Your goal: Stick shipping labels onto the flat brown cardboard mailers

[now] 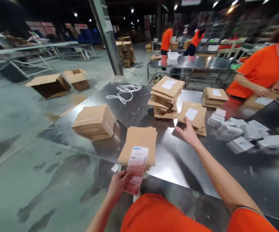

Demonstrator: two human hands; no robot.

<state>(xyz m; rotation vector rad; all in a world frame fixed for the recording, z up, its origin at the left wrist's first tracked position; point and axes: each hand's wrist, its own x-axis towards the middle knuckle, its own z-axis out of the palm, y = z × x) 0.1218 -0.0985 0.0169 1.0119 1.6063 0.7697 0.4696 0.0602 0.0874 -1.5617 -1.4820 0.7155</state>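
My left hand (120, 181) is closed on a strip of printed shipping labels (137, 164), white at its top and reddish lower down. The strip overlaps the near part of a small stack of flat brown cardboard mailers (140, 137) at the table's front edge. Farther right, my right hand (187, 131) has its fingers spread, with fingertips at the near left edge of a labelled cardboard mailer (198, 114) on a low pile. Whether they press on it I cannot tell. Behind it rises a taller pile of labelled mailers (167, 96).
A strapped bundle of folded cardboard (93, 122) stands left on the metal table (134, 112), near loose white strapping (123, 91). Several small white boxes (242, 132) lie at right. A co-worker in orange (257, 69) handles a mailer there. Open cartons (51, 85) sit on the floor.
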